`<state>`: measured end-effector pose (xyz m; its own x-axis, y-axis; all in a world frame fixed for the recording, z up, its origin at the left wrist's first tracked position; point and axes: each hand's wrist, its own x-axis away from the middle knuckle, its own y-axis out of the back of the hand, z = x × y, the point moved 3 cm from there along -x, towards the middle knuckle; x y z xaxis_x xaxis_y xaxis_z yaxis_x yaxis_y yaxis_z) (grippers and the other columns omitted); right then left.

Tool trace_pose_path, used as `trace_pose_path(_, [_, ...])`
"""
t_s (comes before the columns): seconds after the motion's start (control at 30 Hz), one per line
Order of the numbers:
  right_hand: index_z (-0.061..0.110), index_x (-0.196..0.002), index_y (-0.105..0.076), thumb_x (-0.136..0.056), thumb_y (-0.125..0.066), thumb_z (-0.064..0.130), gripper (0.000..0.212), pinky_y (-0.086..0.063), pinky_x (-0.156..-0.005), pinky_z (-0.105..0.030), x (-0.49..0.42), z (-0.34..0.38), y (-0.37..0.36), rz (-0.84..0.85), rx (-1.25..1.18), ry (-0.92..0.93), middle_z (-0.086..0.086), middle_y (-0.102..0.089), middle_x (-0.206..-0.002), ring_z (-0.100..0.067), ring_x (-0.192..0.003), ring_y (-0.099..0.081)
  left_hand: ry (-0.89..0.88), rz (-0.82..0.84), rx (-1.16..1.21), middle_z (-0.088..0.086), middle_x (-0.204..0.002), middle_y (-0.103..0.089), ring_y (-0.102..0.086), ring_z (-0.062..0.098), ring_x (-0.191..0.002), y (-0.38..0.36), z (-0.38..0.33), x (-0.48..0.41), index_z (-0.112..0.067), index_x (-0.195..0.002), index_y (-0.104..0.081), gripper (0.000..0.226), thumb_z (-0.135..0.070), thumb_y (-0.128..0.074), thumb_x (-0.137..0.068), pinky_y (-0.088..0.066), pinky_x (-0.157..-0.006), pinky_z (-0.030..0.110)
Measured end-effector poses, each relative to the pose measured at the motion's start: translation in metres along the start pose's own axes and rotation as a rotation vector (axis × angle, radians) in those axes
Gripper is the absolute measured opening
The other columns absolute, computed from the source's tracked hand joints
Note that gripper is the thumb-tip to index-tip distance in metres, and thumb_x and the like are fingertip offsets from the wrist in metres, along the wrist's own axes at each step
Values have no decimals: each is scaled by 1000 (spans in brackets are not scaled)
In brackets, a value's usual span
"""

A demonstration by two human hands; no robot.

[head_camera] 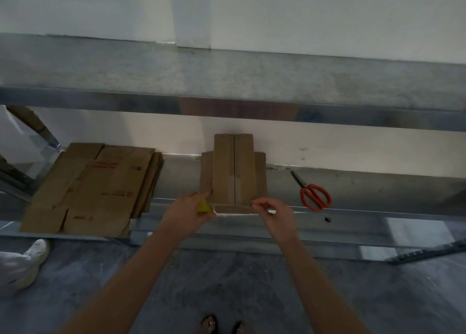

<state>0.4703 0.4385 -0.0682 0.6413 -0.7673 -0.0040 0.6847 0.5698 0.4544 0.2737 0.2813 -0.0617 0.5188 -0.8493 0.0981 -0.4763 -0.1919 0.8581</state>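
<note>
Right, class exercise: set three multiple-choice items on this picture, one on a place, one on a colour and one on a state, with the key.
1. Where do the scissors lie relative to the box?
A. to its left
B. to its right
C. on top of it

2. What colour are the scissors' handles?
A. orange-red
B. blue
C. black

3. How is the tape?
A. stretched between both hands
B. coiled on the floor
C. stuck over the scissors

Key: 1 B, they lie on the shelf right of the box. 2 A, both loops are orange-red. 3 A, the left hand grips the yellow roll and the right hand pinches the strip's end.
</note>
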Motion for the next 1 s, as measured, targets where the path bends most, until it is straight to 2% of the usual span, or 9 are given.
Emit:
trace_pose_path(0.1, [42, -95, -63, -86, -74, 18, 28, -44, -74, -4, -1, -4, 0, 26, -148, -55, 26, -69, -89, 8, -87, -63, 15, 10, -20, -4, -115, -62, -58, 18, -107, 0, 2, -2, -37, -142, -41, 67, -57, -62, -82, -51, -88, 38])
trace_pose_path(0.27, [25, -104, -55, -89, -70, 11, 25, -58, -84, -29, -11, -16, 0, 139, -411, -226, -6, -66, -97, -16, -90, -66, 20, -7, -21, -10, -115, -62, -58, 14, -104, -3, 2, -5, -40, -142, -40, 66, -60, -60, -82, -50, -82, 32])
trace_pose_path(0.33, [25, -102, -53, -89, -71, 11, 26, -59, -85, -36, -15, -20, -2, 181, -480, -295, -13, -65, -101, -21, -92, -67, 28, -12, -42, -11, -117, -62, -58, 14, -104, -4, 2, -8, -41, -141, -40, 65, -61, -58, -82, -49, -80, 30])
trace_pose_path(0.43, [38, -91, -55, -83, -77, 22, 28, -60, -81, -37, -20, -22, -2, 188, -389, -287, -5, -69, -99, -17, -90, -70, 52, -12, -39, -14, -113, -62, -58, 11, -100, -6, 4, -8, -41, -141, -40, 65, -61, -58, -82, -47, -76, 28])
trace_pose_path(0.53, [33, -86, -59, -70, -82, 40, 28, -58, -83, -43, -19, -25, 0, 4, -257, -264, 1, -65, -97, -17, -94, -64, 55, -36, -40, -18, -105, -60, -57, 8, -93, -5, 2, -9, -44, -140, -39, 65, -62, -57, -81, -41, -70, 26])
trace_pose_path(0.67, [37, -79, -63, -71, -84, 40, 22, -45, -77, -20, -5, -23, -6, -259, -91, -234, 12, -63, -93, 0, -87, -59, 58, -75, -11, -22, -97, -55, -54, 5, -87, -5, -3, -10, -42, -138, -44, 63, -62, -57, -80, -38, -66, 24])
trace_pose_path(0.8, [33, -77, -68, -69, -87, 33, 21, -40, -73, -4, 8, -13, -14, -469, -181, -295, 17, -67, -83, 9, -85, -58, 78, -92, -35, -14, -106, -63, -57, 9, -89, -6, -5, -9, -41, -140, -42, 63, -60, -59, -82, -40, -67, 24])
trace_pose_path(0.87, [32, -83, -73, -73, -85, 29, 16, -38, -72, 2, 11, -9, -19, -453, -223, -310, 19, -70, -86, 11, -88, -59, 102, -73, -24, -10, -113, -64, -60, 14, -99, -6, -5, -9, -42, -141, -40, 66, -60, -59, -81, -46, -73, 27])
trace_pose_path(1.0, [30, -103, -75, -88, -72, 30, 15, -41, -79, 2, 17, -7, -27, -406, -235, -295, 21, -69, -95, 22, -88, -57, 112, -44, -22, -7, -122, -62, -59, 17, -107, -5, -9, -9, -42, -142, -38, 67, -60, -60, -81, -49, -84, 29])
